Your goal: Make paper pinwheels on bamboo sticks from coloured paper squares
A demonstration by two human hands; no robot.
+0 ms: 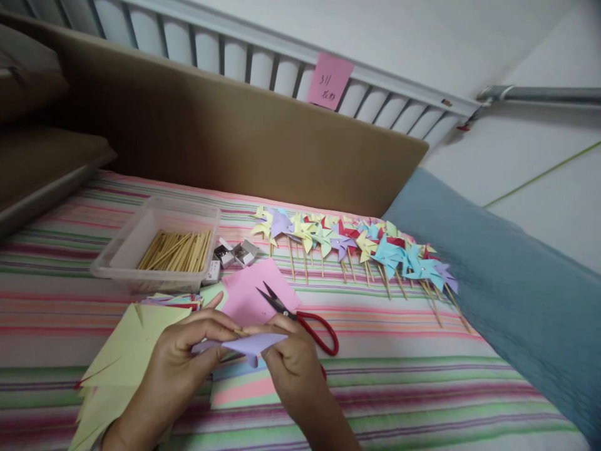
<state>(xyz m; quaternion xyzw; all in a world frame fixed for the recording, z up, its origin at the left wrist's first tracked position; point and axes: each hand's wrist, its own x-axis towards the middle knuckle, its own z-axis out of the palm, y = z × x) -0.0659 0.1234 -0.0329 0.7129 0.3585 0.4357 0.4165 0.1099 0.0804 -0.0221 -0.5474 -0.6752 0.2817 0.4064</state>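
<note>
A light purple paper pinwheel (256,343) is pinched between my two hands, seen nearly edge-on. My left hand (181,351) grips its left side, thumb below and fingers above. The fingers of my right hand (295,360) close on the right side. A bit of wooden stick (241,332) shows at the fingertips; the rest of it is hidden. Just beyond the right hand lie red-handled scissors (323,332), blades parted, on a pink paper sheet (248,285). Yellow paper squares with slits (124,344) lie beside and under the left forearm. More coloured sheets (244,391) lie below the hands.
A clear plastic box (131,247) holds many wooden sticks (176,250). Small open boxes (245,252) of metal bits stand beside it. Rows of finished pinwheels (347,241) lie right of them on the striped cloth (422,401). A brown board (235,138) stands behind, against a radiator.
</note>
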